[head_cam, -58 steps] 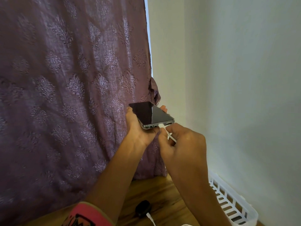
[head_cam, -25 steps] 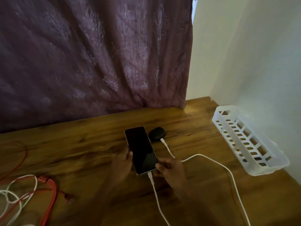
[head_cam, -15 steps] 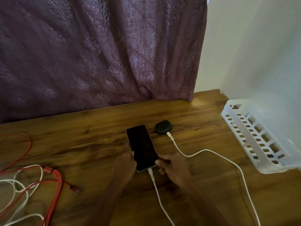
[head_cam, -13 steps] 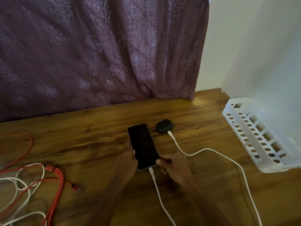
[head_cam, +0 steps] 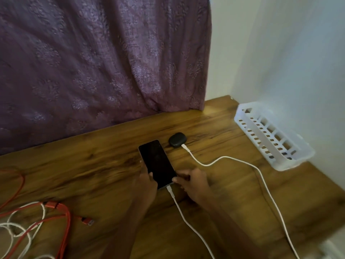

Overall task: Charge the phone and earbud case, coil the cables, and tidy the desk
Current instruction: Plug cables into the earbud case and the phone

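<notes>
A purple curtain [head_cam: 93,62] hangs behind the wooden table [head_cam: 93,165], its hem touching the table's far edge. A white slotted basket [head_cam: 261,135] lies along the right wall. At the near left, a red cable [head_cam: 65,221] and a loose white cable [head_cam: 18,227] lie tangled together. Two more white cables run in from the near edge. The phone cable [head_cam: 186,219] is plugged into the phone's near end, and the case cable [head_cam: 261,176] into the case.

The left hand [head_cam: 146,186] grips the phone [head_cam: 156,161] at its near left edge, thumb on the dark screen. The right hand [head_cam: 194,182], fingers curled, pinches its near right edge. The phone lies mid-table. The black case [head_cam: 176,140] sits just beyond its far right corner.
</notes>
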Motion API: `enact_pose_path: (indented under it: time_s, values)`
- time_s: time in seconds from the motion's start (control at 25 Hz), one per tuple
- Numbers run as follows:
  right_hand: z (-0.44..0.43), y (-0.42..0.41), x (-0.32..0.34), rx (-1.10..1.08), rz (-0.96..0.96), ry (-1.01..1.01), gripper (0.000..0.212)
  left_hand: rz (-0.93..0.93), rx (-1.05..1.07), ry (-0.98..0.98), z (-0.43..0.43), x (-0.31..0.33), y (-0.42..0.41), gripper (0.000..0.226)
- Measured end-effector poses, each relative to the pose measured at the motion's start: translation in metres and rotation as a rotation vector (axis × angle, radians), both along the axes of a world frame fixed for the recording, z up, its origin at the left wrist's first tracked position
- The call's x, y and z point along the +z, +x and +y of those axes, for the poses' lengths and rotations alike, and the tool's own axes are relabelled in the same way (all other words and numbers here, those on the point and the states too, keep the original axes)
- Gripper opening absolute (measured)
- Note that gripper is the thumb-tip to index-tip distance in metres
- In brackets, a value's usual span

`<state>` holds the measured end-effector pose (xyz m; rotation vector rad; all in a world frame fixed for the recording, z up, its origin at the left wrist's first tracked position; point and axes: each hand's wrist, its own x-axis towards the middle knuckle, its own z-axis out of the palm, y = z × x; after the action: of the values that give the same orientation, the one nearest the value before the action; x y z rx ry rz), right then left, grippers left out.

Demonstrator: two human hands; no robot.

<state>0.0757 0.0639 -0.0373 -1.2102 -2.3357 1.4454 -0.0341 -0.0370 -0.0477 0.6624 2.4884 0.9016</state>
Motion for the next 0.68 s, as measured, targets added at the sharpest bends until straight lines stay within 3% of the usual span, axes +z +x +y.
enact_pose_path:
  time_s: [0.12,0.24,0.4,0.48,0.6,0.68]
  values:
    - [-0.014,0.022,0.006,-0.170,0.119,0.040,0.037,0.183,-0.083,-0.036,-0.003,0.008,0.023,0.059]
    - [-0.029,0.056,0.019,-0.363,0.247,0.123,0.019,0.380,-0.295,0.032,-0.004,0.021,0.057,0.047]
    - [-0.048,0.123,0.029,-0.600,0.293,0.268,0.015,0.433,-0.693,0.315,0.021,0.022,0.117,0.030]
    - [-0.060,0.165,0.032,-0.782,0.272,0.333,0.014,0.393,-0.922,0.420,0.034,0.024,0.160,0.035]
    - [-0.078,0.230,0.027,-1.004,0.261,0.391,0.013,0.284,-1.212,0.474,0.054,0.028,0.228,0.044]
    - [-0.084,0.259,0.017,-1.087,0.233,0.399,0.012,0.379,-1.373,0.451,0.071,0.028,0.257,0.047]
